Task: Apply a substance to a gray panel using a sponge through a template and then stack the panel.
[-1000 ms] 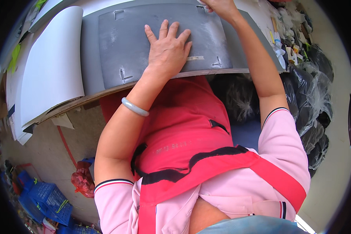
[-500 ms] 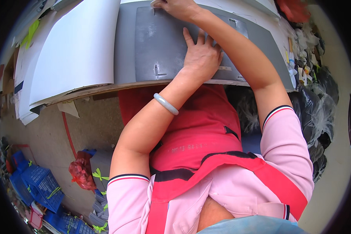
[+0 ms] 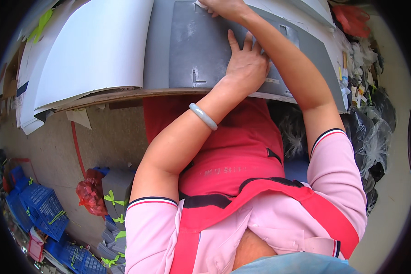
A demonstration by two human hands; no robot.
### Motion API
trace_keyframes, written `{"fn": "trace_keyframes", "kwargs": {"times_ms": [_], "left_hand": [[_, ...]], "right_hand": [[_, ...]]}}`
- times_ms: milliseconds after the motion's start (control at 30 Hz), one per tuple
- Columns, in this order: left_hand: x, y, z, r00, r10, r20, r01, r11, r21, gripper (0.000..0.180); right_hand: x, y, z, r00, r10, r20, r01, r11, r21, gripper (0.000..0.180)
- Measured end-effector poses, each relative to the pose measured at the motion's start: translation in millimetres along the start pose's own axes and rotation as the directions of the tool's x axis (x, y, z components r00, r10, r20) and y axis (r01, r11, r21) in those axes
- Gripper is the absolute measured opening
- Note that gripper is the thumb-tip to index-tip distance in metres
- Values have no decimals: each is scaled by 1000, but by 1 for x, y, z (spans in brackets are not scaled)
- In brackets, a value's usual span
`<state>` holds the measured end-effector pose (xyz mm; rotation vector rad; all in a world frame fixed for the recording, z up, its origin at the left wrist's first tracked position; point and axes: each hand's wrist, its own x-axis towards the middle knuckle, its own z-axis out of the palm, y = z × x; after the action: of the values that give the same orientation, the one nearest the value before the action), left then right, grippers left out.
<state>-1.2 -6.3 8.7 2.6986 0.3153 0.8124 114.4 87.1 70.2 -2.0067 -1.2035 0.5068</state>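
Note:
A grey sheet [image 3: 192, 50] with pale corner marks lies flat on the worktable [image 3: 123, 95]. My left hand [image 3: 245, 64] rests palm down on it, fingers spread, holding nothing; a pale green bangle [image 3: 203, 116] circles that wrist. My right hand [image 3: 224, 7] reaches to the sheet's far edge at the top of the picture and pinches a white corner there; its fingers are partly cut off by the rim.
A stack of large white sheets [image 3: 86, 50] lies left of the grey one. Black bags [image 3: 374, 137] pile up at the right. On the floor at lower left stand blue crates [image 3: 41, 210], a red bag [image 3: 90, 197] and tied grey bundles [image 3: 116, 214].
The view has swung so the table sits higher and more to the right. My left hand stays flat on the grey sheet; my right hand stays at its far edge.

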Motion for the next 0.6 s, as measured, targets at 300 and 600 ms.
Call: {"fn": "trace_keyframes", "kwargs": {"times_ms": [300,600], "left_hand": [[-2,-3,5,998,22,-52,-21,1000,4,42],[-3,-10,29,995,-102,5,99,949,-301,39]], "right_hand": [[5,3,11,991,113,76,-118,991,70,14],[-112,-29,5,905,-7,426,-5,1000,26,14]]}}
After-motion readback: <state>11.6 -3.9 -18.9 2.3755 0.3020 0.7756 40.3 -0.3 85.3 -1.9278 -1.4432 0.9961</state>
